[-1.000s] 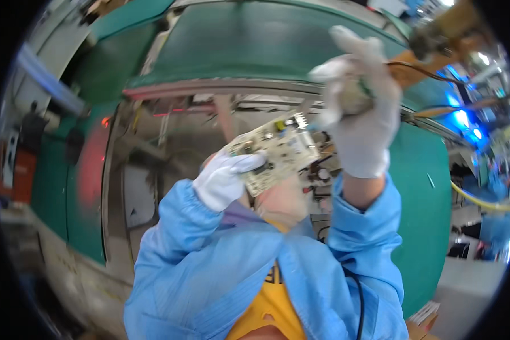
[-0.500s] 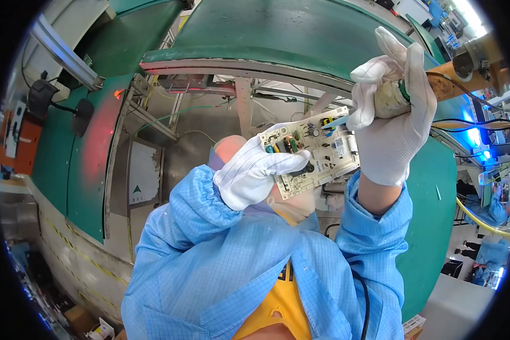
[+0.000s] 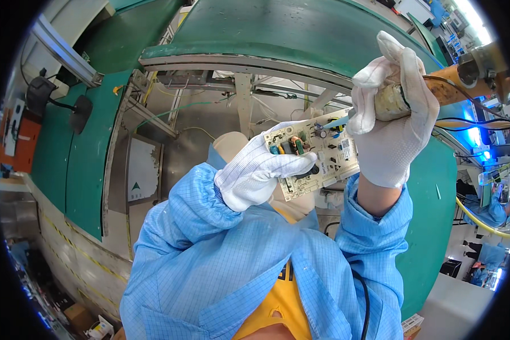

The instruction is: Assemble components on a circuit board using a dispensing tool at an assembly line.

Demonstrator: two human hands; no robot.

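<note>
My left hand point(image 3: 260, 173), in a white dotted glove, grips a circuit board point(image 3: 323, 161) along its left side, thumb over the face. The cream-coloured board is tilted and carries capacitors, coils and other small parts. My right hand point(image 3: 396, 113), gloved too, is closed around a thick handle wrapped in beige material point(image 3: 392, 103). A light blue flat tip point(image 3: 338, 123) juts out below its fingers over the board's upper right part. Whether tip and wrapped handle are one tool is hidden by the glove.
A brown cylinder point(image 3: 456, 82) with a cable stands just right of my right hand. Green-topped benches point(image 3: 255, 28) lie ahead, left and right. A black stand point(image 3: 82, 113) is on the left bench; a yellow hose point(image 3: 481, 222) hangs at the right.
The board has tilted slightly in my left hand, and my right hand has shifted a little downward with its grip kept. The red glow on the left bench is gone.
</note>
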